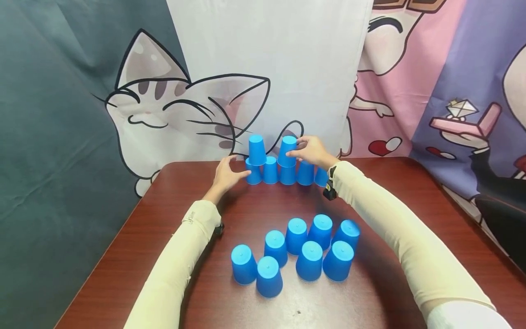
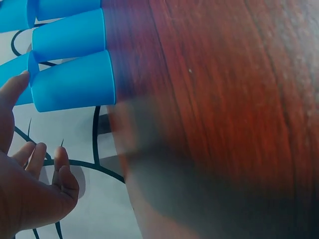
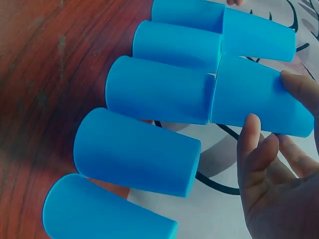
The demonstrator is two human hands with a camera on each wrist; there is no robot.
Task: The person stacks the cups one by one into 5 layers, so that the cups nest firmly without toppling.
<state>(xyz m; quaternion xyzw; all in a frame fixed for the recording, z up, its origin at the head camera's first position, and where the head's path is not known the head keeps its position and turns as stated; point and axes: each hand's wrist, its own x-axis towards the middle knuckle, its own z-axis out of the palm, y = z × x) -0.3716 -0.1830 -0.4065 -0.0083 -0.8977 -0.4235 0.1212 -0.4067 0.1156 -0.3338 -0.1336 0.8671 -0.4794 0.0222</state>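
The brown table (image 1: 185,201) is backed at its far edge by a printed cloth (image 1: 279,55). By a wide strip of wood, eight front cups (image 1: 306,265) are separated from a row (image 1: 287,175) of five upturned cups near that edge. In the right hand (image 1: 314,151), the upper right cup (image 1: 286,151) is pinched between thumb and fingers, above the row's third cup (image 3: 157,92). The left hand (image 1: 226,175) is held spread beside the row's left end; thumb contact cannot be told. The upper left cup (image 1: 257,151) is borne by the two leftmost cups (image 2: 75,82).
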